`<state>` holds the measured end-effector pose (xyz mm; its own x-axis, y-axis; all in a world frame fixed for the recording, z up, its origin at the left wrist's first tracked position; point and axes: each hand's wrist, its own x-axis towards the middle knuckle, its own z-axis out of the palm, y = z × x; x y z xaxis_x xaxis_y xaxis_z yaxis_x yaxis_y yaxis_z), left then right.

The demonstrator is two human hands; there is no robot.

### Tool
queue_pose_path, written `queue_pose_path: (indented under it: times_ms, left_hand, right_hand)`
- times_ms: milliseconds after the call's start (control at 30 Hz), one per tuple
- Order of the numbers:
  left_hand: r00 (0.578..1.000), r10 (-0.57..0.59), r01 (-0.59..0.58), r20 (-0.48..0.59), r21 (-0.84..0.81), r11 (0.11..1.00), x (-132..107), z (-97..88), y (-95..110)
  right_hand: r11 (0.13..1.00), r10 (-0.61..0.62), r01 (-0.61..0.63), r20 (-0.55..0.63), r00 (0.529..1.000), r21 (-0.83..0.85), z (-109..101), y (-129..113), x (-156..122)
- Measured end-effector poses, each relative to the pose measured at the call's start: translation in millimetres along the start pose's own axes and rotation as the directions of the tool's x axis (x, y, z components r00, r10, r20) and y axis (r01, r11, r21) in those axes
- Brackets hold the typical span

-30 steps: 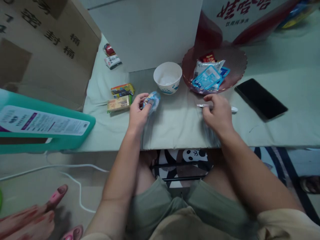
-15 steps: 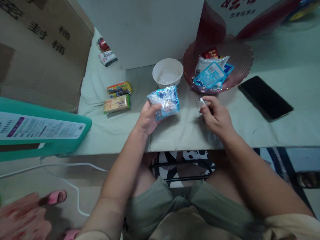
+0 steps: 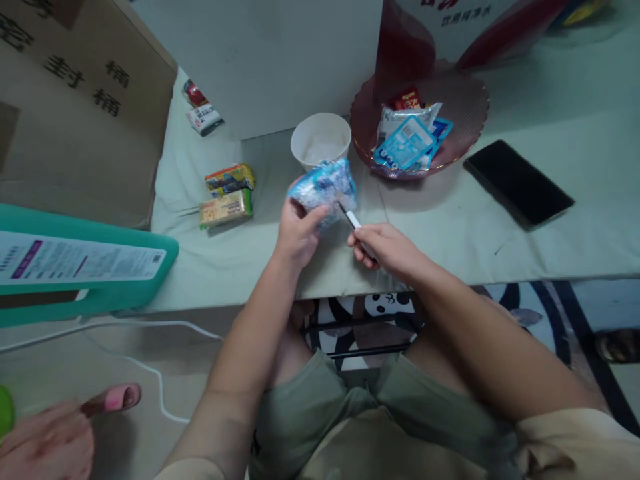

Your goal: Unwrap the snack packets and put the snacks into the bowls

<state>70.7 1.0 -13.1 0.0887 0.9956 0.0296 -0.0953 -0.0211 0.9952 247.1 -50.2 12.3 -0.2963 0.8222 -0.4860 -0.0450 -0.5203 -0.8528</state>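
My left hand [image 3: 299, 230] is closed on a crinkled blue and clear plastic packet [image 3: 323, 188], thumb on top, held just over the table edge side of the white bowl [image 3: 320, 139]. In my right hand [image 3: 383, 248] is a slim white-handled tool [image 3: 353, 219] with a thin dark tip. Its tip points up and left at the packet and appears to meet its lower right part; whether it has gone through the plastic I cannot tell. Whether the tool is a small knife is too blurred to say.
A pink glass dish [image 3: 470, 127] with several sachets stands behind, with a black phone [image 3: 519, 183] to its right. Two snack packs [image 3: 226, 208] lie left. A green container [image 3: 90, 260], a carton [image 3: 85, 133] and a white box [image 3: 270, 60] stand around. Another person's foot in a pink sandal [image 3: 123, 398] shows lower left.
My right hand has moved left from near the dish, bringing the white-handled tool up to the packet. My left hand has tilted the packet. The whole view has shifted slightly.
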Motion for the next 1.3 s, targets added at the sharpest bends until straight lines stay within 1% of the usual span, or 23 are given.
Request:
queue_pose_path:
  times_ms: [67,100,167,200,233,267,300,333,400,433,467,533,600,667,733,800,867,933,1000,1067,1167,1233,1300]
  left_hand:
    - [0.999,0.009,-0.01,-0.038,-0.036,0.999,4.4,-8.7,8.8]
    - [0.998,0.016,-0.019,-0.063,-0.048,0.999,6.2,-12.3,11.4]
    - [0.991,0.015,-0.023,-0.137,-0.063,0.998,7.2,-15.6,11.4]
    - [0.985,0.004,-0.015,-0.175,-0.065,0.998,6.0,-15.1,9.2]
    - [0.979,-0.014,0.002,-0.202,-0.06,0.998,3.7,-13.3,6.2]
    - [0.978,-0.045,0.036,-0.205,-0.049,0.998,0.5,-10.9,3.1]
    - [0.98,-0.095,0.091,-0.177,-0.034,0.995,-3.3,-8.6,0.6]
    - [0.98,-0.162,0.161,-0.119,-0.013,0.987,-7.2,-6.9,-0.9]
    - [0.959,-0.282,0.282,0.002,0.061,0.958,-13.3,-7.5,0.2]
    - [0.954,-0.299,0.295,0.019,0.114,0.949,-14.8,-10.0,2.6]
    - [0.963,-0.269,0.264,0.004,0.175,0.948,-15.3,-13.6,5.8]
    - [0.994,-0.103,0.113,-0.048,0.328,0.938,-14.2,-21.0,12.8]
    - [0.999,0.038,-0.047,0.029,0.469,0.882,-12.9,-24.8,18.3]
    - [0.978,0.067,-0.166,0.197,0.547,0.821,-13.3,-22.7,20.7]
    - [0.959,0.06,-0.217,0.277,0.58,0.785,-14.9,-17.0,20.5]
    - [0.978,0.039,-0.154,0.206,0.581,0.799,-15.7,-11.8,19.3]
    - [0.996,-0.036,-0.007,0.078,0.49,0.872,-15.2,-9.9,19.2]
    - [0.986,-0.168,0.153,0.018,0.321,0.934,-14.3,-11.0,20.6]
    - [0.963,-0.267,0.256,0.031,0.199,0.946,-13.6,-13.0,22.5]
    - [0.958,-0.282,0.267,0.046,0.21,0.941,-12.9,-14.0,23.6]
    - [0.986,-0.167,0.155,0.01,0.321,0.934,-9.9,-15.0,22.7]
    - [0.991,-0.12,0.133,-0.059,0.311,0.941,-6.2,-18.6,21.4]
    - [0.98,-0.137,0.168,-0.142,0.238,0.957,-1.9,-26.5,20.1]
  right_hand:
    - [0.996,0.032,-0.029,0.029,0.999,-0.084,-5.3,3.5,-0.6]
    - [0.989,0.006,-0.004,0.019,1.0,-0.145,-10.2,5.2,-0.4]
    - [0.926,-0.181,0.142,-0.084,0.98,-0.35,-24.5,8.4,0.6]
    - [0.844,-0.321,0.208,-0.155,0.934,-0.495,-33.0,10.0,1.4]
    - [0.731,-0.455,0.228,-0.21,0.865,-0.643,-42.0,11.7,2.3]
    - [0.615,-0.558,0.201,-0.241,0.794,-0.763,-50.8,13.6,3.2]
    - [0.52,-0.621,0.146,-0.255,0.741,-0.842,-59.0,15.6,4.1]
    - [0.457,-0.647,0.091,-0.26,0.717,-0.885,-66.3,17.6,4.9]
    - [0.405,-0.648,0.028,-0.265,0.714,-0.914,-77.6,21.0,6.2]
    - [0.396,-0.652,0.019,-0.266,0.71,-0.918,-81.3,22.0,6.6]
    - [0.388,-0.667,0.018,-0.268,0.695,-0.921,-83.5,22.3,6.8]
    - [0.374,-0.723,0.035,-0.268,0.637,-0.927,-83.3,20.9,6.7]
    - [0.354,-0.773,0.094,-0.235,0.589,-0.93,-76.6,17.3,5.4]
    - [0.327,-0.79,0.219,-0.139,0.597,-0.919,-65.0,13.7,3.2]
    - [0.303,-0.781,0.359,-0.014,0.625,-0.883,-52.3,12.0,0.9]
    - [0.304,-0.764,0.44,0.059,0.642,-0.845,-42.4,12.7,-0.5]
    - [0.319,-0.749,0.469,0.084,0.658,-0.824,-37.2,15.0,-0.6]
    - [0.329,-0.733,0.496,0.113,0.67,-0.803,-35.9,17.3,0.6]
    - [0.34,-0.719,0.519,0.139,0.681,-0.784,-36.3,18.5,2.1]
    - [0.355,-0.7,0.523,0.15,0.698,-0.775,-36.7,17.9,3.0]
    - [0.37,-0.682,0.514,0.15,0.716,-0.774,-38.1,14.7,1.7]
    - [0.387,-0.703,0.509,0.111,0.702,-0.769,-42.0,12.1,-0.3]
    - [0.412,-0.74,0.484,0.027,0.672,-0.772,-50.1,10.1,-2.1]
